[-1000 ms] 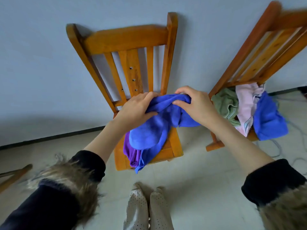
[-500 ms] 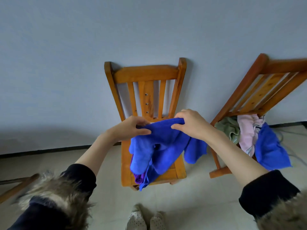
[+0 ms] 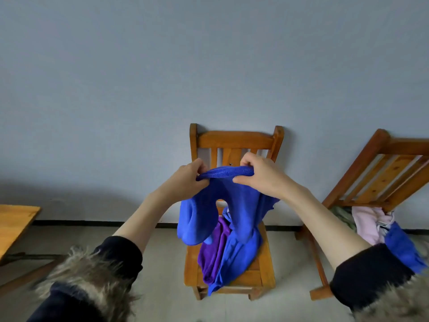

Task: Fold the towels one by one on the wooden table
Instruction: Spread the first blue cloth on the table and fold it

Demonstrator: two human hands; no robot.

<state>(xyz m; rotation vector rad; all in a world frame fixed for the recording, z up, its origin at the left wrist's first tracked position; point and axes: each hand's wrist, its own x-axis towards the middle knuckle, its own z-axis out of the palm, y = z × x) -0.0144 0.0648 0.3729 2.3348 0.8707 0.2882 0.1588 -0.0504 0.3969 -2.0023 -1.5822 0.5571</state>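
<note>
We had our left hand (image 3: 188, 180) and right hand (image 3: 262, 176) both pinching the blue towel's (image 3: 222, 219) top edge above the chair (image 3: 234, 140).

sleeves (image 3: 120, 254): dark navy | cuffs (image 3: 92, 273): shaggy tan fur trim

Blue towel (image 3: 241, 205); purple towel (image 3: 213, 254); orange-brown chair (image 3: 234, 140); pink cloth (image 3: 366, 221)

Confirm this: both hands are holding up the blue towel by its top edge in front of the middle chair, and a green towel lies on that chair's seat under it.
Not quite. The head view shows the left hand and right hand gripping the blue towel by its top edge in front of the middle chair, but the towel on the seat under it is a purple towel, not green.
</note>
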